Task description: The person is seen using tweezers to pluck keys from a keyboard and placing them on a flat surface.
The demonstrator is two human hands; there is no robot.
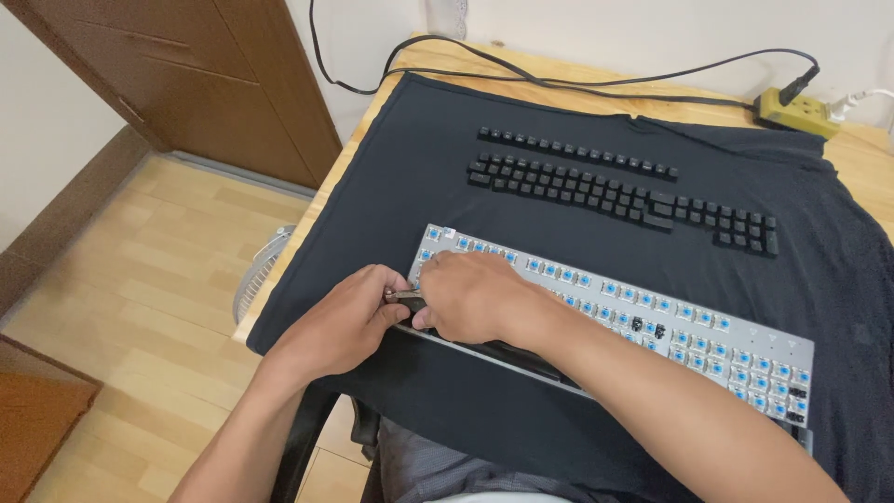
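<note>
**A:** Seen from above: your two hands meet at the near-left corner of the stripped keyboard (652,326), its grey plate studded with blue switches, lying slantwise on a dark cloth (391,186).

**B:** And what do your hands hold?

**A:** Your left hand (340,321) pinches a small metal tool (402,296) between thumb and forefinger, fingers narrow and closed on it, just left of the keyboard's edge. Your right hand (470,296) curls over the keyboard's left end, fingers bent and touching the same tool; whether it grips it too, you cannot tell.

**B:** Beyond the keyboard?

**A:** The black keycaps (615,186) lie in tidy rows on the cloth, well apart from the keyboard on its far side. Farther still, past its right end, a yellow-green power strip (792,112) sits on the wooden table (577,79), with a black cable (521,74) running leftward along the table's back edge.

**B:** To the left of the keyboard?

**A:** A round white fan (261,270) stands on the wood floor, below the table's edge.
</note>
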